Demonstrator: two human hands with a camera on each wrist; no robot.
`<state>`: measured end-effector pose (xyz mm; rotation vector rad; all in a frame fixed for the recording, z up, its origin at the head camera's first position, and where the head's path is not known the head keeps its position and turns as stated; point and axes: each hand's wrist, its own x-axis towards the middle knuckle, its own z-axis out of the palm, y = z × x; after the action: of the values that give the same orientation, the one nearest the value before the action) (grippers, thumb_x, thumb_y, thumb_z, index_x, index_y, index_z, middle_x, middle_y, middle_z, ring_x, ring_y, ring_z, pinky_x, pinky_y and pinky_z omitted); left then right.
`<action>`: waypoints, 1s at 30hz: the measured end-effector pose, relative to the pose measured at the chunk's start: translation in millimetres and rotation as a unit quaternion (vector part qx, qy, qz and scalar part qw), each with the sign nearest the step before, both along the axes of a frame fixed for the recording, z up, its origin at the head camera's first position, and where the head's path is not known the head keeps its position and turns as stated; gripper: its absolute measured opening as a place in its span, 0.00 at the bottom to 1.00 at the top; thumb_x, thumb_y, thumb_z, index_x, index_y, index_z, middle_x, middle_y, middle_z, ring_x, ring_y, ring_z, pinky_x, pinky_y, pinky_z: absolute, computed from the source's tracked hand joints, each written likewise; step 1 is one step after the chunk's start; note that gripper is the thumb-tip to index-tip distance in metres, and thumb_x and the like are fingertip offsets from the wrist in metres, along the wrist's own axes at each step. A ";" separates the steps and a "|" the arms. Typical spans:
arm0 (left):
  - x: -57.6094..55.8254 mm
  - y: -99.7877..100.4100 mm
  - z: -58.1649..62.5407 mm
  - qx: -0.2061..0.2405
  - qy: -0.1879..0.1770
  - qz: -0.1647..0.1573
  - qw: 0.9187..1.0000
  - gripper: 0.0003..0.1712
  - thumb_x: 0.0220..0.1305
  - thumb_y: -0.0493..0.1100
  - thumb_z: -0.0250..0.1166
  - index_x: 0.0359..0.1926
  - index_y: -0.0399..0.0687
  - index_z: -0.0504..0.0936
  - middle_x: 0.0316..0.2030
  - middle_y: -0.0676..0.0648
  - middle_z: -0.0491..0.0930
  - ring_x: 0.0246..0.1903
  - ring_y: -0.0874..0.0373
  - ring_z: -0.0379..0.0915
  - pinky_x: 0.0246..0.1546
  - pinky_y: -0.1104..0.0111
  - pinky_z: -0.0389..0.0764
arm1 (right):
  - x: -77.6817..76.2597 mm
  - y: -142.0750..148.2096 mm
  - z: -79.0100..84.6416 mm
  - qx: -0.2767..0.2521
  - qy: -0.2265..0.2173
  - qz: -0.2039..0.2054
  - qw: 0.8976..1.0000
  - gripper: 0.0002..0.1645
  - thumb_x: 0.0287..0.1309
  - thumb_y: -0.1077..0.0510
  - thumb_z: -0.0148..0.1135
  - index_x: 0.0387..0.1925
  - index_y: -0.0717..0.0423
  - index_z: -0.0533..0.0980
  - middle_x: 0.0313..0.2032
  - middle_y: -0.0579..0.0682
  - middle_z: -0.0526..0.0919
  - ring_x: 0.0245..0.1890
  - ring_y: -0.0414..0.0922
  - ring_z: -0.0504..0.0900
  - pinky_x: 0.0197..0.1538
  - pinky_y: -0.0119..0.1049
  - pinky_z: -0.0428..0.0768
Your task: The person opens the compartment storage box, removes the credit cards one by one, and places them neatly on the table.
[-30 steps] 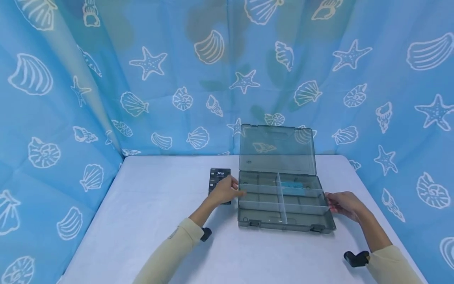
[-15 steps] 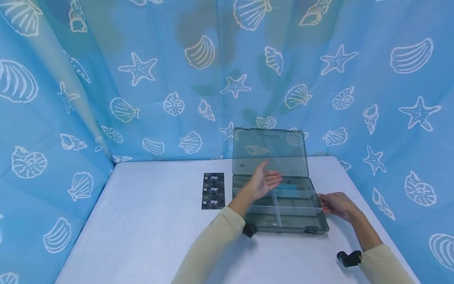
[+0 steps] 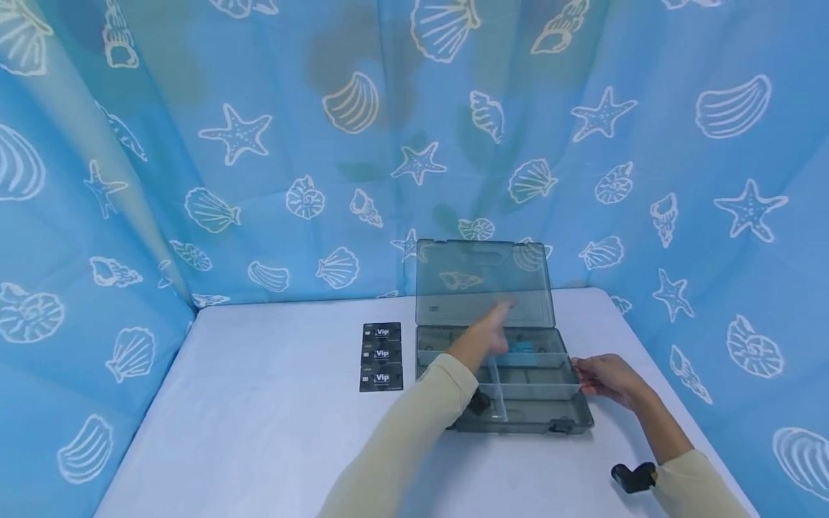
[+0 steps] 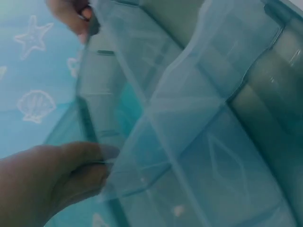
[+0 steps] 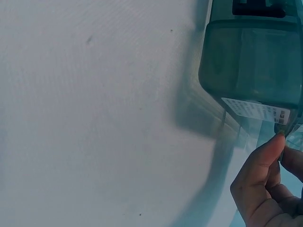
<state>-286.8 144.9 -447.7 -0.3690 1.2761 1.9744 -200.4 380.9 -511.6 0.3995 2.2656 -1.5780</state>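
A see-through grey-green compartment box [image 3: 527, 427] stands on the table with its lid [image 3: 484, 273] raised at the back. Pale clear dividers [image 3: 531, 391] split its inside. A flat teal piece [image 3: 521, 348] lies in a back compartment. My left hand [image 3: 486, 334] reaches over the back compartments, thumb upward and fingers pointing down near the teal piece. In the left wrist view, that hand's fingers [image 4: 85, 165] are extended beside a divider. My right hand [image 3: 609, 378] grips the box's right edge; the right wrist view shows thumb and forefinger pinching there, near a white label [image 5: 258, 111].
Several black cards [image 3: 381, 356] marked "Vip" lie in a column left of the box on the white table [image 3: 259, 417]. Behind hangs a blue seashell curtain [image 3: 272, 180]. A black wrist mount [image 3: 633, 478] sits below my right hand.
My left hand has left the box's left edge and moved right, over the back compartments. The cards it partly covered now show fully. My right hand keeps its grip on the right edge.
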 end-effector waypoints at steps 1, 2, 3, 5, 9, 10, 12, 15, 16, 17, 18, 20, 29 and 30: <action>-0.2 1.2 -2.0 0.002 -0.006 0.007 1.000 0.46 0.71 0.53 0.54 0.75 0.35 0.41 0.75 0.33 0.35 0.73 0.37 0.26 0.72 0.46 0.36 | -0.1 -0.2 -0.4 0.002 0.003 0.005 1.000 0.20 0.73 0.53 0.49 0.39 0.69 0.74 0.29 0.52 0.78 0.28 0.43 0.80 0.34 0.33 0.84; -1.1 2.0 -4.5 0.003 -0.009 0.015 1.000 0.46 0.71 0.52 0.55 0.75 0.35 0.41 0.75 0.33 0.35 0.73 0.37 0.27 0.72 0.47 0.36 | -0.7 -0.7 -0.9 0.000 0.004 0.002 1.000 0.20 0.73 0.52 0.50 0.38 0.69 0.74 0.29 0.52 0.78 0.28 0.44 0.80 0.34 0.33 0.84; -1.9 2.3 -6.8 0.004 -0.009 0.025 1.000 0.45 0.71 0.51 0.55 0.75 0.35 0.42 0.75 0.33 0.35 0.73 0.36 0.27 0.72 0.47 0.37 | -1.4 -1.2 -1.2 -0.001 0.007 0.006 1.000 0.21 0.73 0.52 0.50 0.38 0.69 0.74 0.29 0.52 0.78 0.28 0.44 0.80 0.34 0.33 0.84; -3.7 2.8 -10.7 0.006 -0.005 0.036 0.999 0.45 0.71 0.51 0.55 0.75 0.35 0.41 0.75 0.33 0.35 0.73 0.36 0.27 0.72 0.47 0.37 | -2.5 -2.3 -1.4 -0.006 0.010 0.011 1.000 0.21 0.73 0.51 0.49 0.39 0.69 0.74 0.29 0.52 0.78 0.29 0.44 0.80 0.35 0.33 0.83; -4.0 6.2 -16.1 0.003 0.012 0.025 1.000 0.45 0.72 0.53 0.52 0.75 0.35 0.39 0.74 0.32 0.34 0.73 0.36 0.26 0.72 0.46 0.35 | -2.9 -1.9 -1.2 -0.003 0.010 0.005 1.000 0.22 0.74 0.51 0.48 0.38 0.69 0.73 0.29 0.52 0.77 0.28 0.44 0.79 0.34 0.32 0.82; -3.3 8.2 -17.8 0.005 0.015 0.022 1.000 0.45 0.72 0.53 0.51 0.75 0.35 0.39 0.74 0.32 0.34 0.73 0.36 0.25 0.72 0.46 0.34 | -2.5 -1.3 -1.2 -0.002 0.009 0.001 1.000 0.21 0.74 0.51 0.48 0.38 0.69 0.73 0.29 0.52 0.77 0.28 0.44 0.79 0.33 0.32 0.82; -0.9 12.7 -21.7 0.010 0.021 0.029 0.999 0.44 0.72 0.52 0.51 0.75 0.34 0.40 0.74 0.31 0.35 0.73 0.36 0.27 0.72 0.47 0.35 | -1.3 0.1 -1.4 -0.001 0.006 -0.006 1.000 0.21 0.74 0.52 0.48 0.38 0.69 0.73 0.29 0.52 0.77 0.28 0.44 0.79 0.32 0.32 0.82; 3.6 20.3 -28.1 0.017 0.028 0.056 0.998 0.42 0.73 0.51 0.51 0.74 0.32 0.44 0.73 0.30 0.40 0.73 0.37 0.32 0.73 0.52 0.40 | 1.4 2.4 -1.9 -0.005 0.003 -0.011 1.000 0.20 0.73 0.52 0.49 0.38 0.69 0.73 0.29 0.53 0.77 0.28 0.44 0.79 0.32 0.32 0.82; 4.0 21.3 -29.1 0.020 0.030 0.069 0.997 0.41 0.73 0.50 0.51 0.74 0.31 0.45 0.73 0.29 0.41 0.73 0.38 0.35 0.73 0.53 0.42 | 1.1 1.8 -1.5 -0.005 0.004 -0.012 1.000 0.20 0.73 0.52 0.49 0.38 0.69 0.73 0.29 0.53 0.77 0.28 0.44 0.79 0.32 0.32 0.82; 4.3 22.1 -29.8 0.025 0.031 0.081 0.996 0.41 0.73 0.49 0.52 0.73 0.30 0.45 0.73 0.28 0.42 0.73 0.38 0.36 0.73 0.54 0.44 | 0.8 1.3 -1.3 -0.004 0.005 -0.015 1.000 0.20 0.73 0.52 0.50 0.38 0.69 0.73 0.29 0.53 0.77 0.28 0.44 0.78 0.32 0.32 0.82; 4.5 22.5 -30.3 0.031 0.028 0.094 0.995 0.41 0.73 0.49 0.53 0.73 0.30 0.46 0.72 0.28 0.43 0.73 0.38 0.38 0.73 0.55 0.46 | 0.5 1.1 -1.2 -0.002 0.006 -0.016 1.000 0.20 0.73 0.52 0.49 0.38 0.69 0.73 0.29 0.53 0.77 0.28 0.44 0.78 0.32 0.32 0.82; 4.8 22.7 -30.4 0.042 0.015 0.113 0.993 0.42 0.72 0.49 0.53 0.73 0.29 0.45 0.71 0.27 0.44 0.73 0.38 0.39 0.73 0.56 0.47 | -0.1 1.0 -1.6 0.002 0.007 -0.018 1.000 0.21 0.73 0.52 0.49 0.38 0.69 0.73 0.29 0.53 0.77 0.28 0.44 0.78 0.31 0.32 0.82; 17.1 26.9 -31.4 -0.065 0.113 0.066 0.989 0.24 0.72 0.37 0.52 0.65 0.30 0.67 0.59 0.33 0.68 0.56 0.44 0.73 0.57 0.61 0.76 | 1.6 1.7 -5.4 -0.005 0.006 -0.025 1.000 0.21 0.73 0.52 0.49 0.38 0.70 0.74 0.28 0.52 0.77 0.27 0.43 0.78 0.30 0.31 0.81; 19.0 28.8 -32.2 -0.096 0.139 0.052 0.984 0.22 0.71 0.36 0.53 0.63 0.30 0.70 0.57 0.35 0.72 0.51 0.47 0.77 0.53 0.62 0.79 | 2.3 2.1 -5.6 -0.007 0.007 -0.027 1.000 0.21 0.73 0.52 0.50 0.38 0.70 0.74 0.28 0.52 0.77 0.27 0.43 0.78 0.30 0.31 0.81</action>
<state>-267.8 173.8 -479.9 -0.2615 1.6611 2.0484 -198.1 383.1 -517.2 0.4503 2.2712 -1.6255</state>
